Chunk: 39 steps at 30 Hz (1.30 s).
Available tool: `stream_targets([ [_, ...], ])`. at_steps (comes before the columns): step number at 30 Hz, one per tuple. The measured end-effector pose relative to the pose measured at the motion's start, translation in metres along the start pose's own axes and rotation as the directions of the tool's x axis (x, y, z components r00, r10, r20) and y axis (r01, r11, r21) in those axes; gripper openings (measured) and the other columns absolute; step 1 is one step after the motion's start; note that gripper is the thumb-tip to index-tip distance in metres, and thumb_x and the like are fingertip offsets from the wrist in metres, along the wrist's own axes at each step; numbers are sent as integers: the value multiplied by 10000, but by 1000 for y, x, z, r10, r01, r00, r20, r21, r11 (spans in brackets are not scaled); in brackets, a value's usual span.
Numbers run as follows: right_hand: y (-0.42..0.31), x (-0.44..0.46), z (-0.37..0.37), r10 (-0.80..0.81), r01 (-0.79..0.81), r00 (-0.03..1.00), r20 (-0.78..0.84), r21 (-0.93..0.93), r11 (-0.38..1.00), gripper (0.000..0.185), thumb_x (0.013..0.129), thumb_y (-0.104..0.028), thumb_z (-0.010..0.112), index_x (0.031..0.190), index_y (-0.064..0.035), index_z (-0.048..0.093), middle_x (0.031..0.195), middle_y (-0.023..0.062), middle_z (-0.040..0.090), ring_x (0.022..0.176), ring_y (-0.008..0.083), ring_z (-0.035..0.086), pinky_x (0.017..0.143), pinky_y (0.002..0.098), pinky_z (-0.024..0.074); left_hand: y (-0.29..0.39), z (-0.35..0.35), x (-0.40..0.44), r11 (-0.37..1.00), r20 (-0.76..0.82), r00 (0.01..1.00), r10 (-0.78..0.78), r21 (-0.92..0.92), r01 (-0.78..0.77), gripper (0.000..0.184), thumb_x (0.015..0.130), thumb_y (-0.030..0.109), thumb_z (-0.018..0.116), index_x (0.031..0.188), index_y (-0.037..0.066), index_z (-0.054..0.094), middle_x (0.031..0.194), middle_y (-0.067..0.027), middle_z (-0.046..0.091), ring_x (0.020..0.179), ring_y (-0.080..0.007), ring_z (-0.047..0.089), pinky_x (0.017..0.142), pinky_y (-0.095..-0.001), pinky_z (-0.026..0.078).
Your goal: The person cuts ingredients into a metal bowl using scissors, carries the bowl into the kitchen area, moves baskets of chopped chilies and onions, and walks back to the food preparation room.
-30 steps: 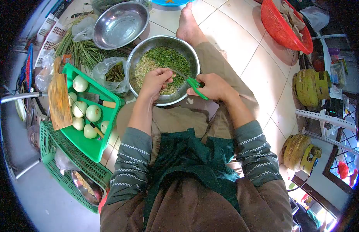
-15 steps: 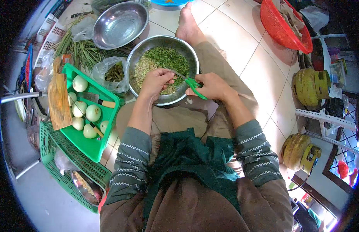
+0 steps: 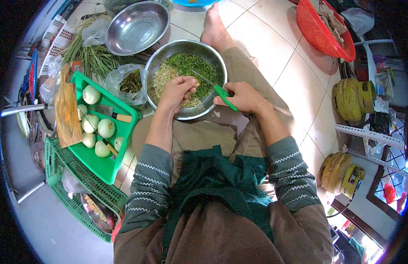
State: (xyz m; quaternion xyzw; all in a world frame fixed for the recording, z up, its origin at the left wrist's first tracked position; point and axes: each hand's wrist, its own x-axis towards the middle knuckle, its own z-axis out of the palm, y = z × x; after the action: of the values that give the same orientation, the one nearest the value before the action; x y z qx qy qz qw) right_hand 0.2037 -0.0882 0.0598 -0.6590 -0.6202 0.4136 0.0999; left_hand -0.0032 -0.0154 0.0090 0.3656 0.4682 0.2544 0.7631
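Observation:
A steel bowl (image 3: 223,88) stands on the floor by my legs, holding finely cut greens (image 3: 184,64) and a paler chopped heap (image 3: 163,75). Over its near half, my left hand (image 3: 179,92) is closed in a pinch; a small pale bit shows at the fingertips, too small to name. My right hand (image 3: 244,97) grips green-handled scissors (image 3: 226,97) at the bowl's right rim. The scissors' blades point up and left over the greens, apart from my left fingertips.
At left, a green tray (image 3: 108,174) holds several peeled onions (image 3: 106,128) and knives, with a wooden board (image 3: 67,112) across its edge. An empty steel basin (image 3: 138,28) and long green stalks (image 3: 87,57) lie beyond. A red basket (image 3: 303,22) and gas cylinders (image 3: 350,99) stand right.
The scissors' blades have swung away from my left fingertips, and their handles look closer together. My left hand stays pinched in nearly the same place.

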Motion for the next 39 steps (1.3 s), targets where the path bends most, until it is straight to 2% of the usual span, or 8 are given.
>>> stream_targets([
  [5, 5, 0, 3, -46, 46, 998, 41, 9, 999, 508, 672, -499, 654, 746, -1, 594, 604, 132, 565, 564, 212, 536, 535, 341, 401, -3, -3, 2, 1000, 6, 1000, 14, -22, -14, 153, 834, 142, 586, 924, 19, 572, 808, -21, 595, 623, -42, 502, 464, -142, 358],
  [8, -8, -4, -5, 30, -28, 992, 124, -14, 999, 638, 647, -622, 585, 788, 0, 604, 767, 220, 607, 740, 351, 595, 673, 408, 448, -3, -2, 1, 1000, 21, 1000, 20, 2, -20, 131, 832, 133, 585, 901, 22, 576, 797, -17, 589, 622, -44, 503, 464, -143, 357],
  [11, -6, -2, -3, 35, -28, 993, 116, -62, 998, 620, 648, -611, 593, 798, -9, 615, 763, 214, 610, 733, 359, 593, 667, 415, 450, -3, -4, 1, 1000, 24, 1000, 12, 6, -12, 160, 807, 130, 615, 913, 12, 588, 790, -22, 599, 633, -50, 530, 462, -148, 364],
  [14, -2, -1, 0, -52, 53, 998, 16, -11, 999, 513, 654, -519, 668, 752, -19, 606, 577, 129, 559, 543, 212, 543, 518, 332, 402, -4, -5, 2, 1000, 10, 1000, 2, 13, -2, 184, 795, 137, 633, 922, 11, 595, 778, -20, 602, 632, -53, 542, 462, -152, 365],
  [29, -4, -4, 2, -55, 49, 998, -32, -157, 986, 530, 647, -531, 666, 765, -17, 617, 600, 172, 566, 570, 303, 560, 538, 383, 417, -8, -2, 2, 998, 29, 1000, 1, 70, -3, 142, 801, 126, 607, 877, 7, 590, 713, -26, 590, 588, -51, 518, 459, -156, 354],
  [35, -2, -1, 3, -92, 83, 995, -48, -153, 985, 507, 658, -507, 677, 745, -13, 611, 596, 169, 563, 552, 298, 550, 530, 385, 412, -4, -1, 0, 998, 43, 999, -6, 69, 3, 135, 807, 138, 602, 874, 21, 590, 739, -18, 593, 599, -49, 509, 464, -157, 346],
  [38, -1, 2, 0, -39, 43, 999, 27, -176, 983, 561, 684, -589, 587, 793, -39, 622, 721, 191, 607, 722, 365, 588, 656, 441, 449, -2, 0, -1, 999, 36, 999, -7, 47, 5, 146, 797, 127, 606, 880, 8, 598, 766, -32, 604, 614, -52, 520, 464, -157, 351],
  [39, -2, 1, -1, -35, 38, 999, 26, -139, 990, 571, 679, -593, 589, 793, -34, 621, 726, 195, 607, 723, 365, 588, 659, 437, 450, -2, 0, -1, 999, 30, 1000, -7, 33, 6, 158, 788, 118, 610, 888, -5, 604, 776, -44, 613, 619, -54, 529, 464, -158, 356],
])
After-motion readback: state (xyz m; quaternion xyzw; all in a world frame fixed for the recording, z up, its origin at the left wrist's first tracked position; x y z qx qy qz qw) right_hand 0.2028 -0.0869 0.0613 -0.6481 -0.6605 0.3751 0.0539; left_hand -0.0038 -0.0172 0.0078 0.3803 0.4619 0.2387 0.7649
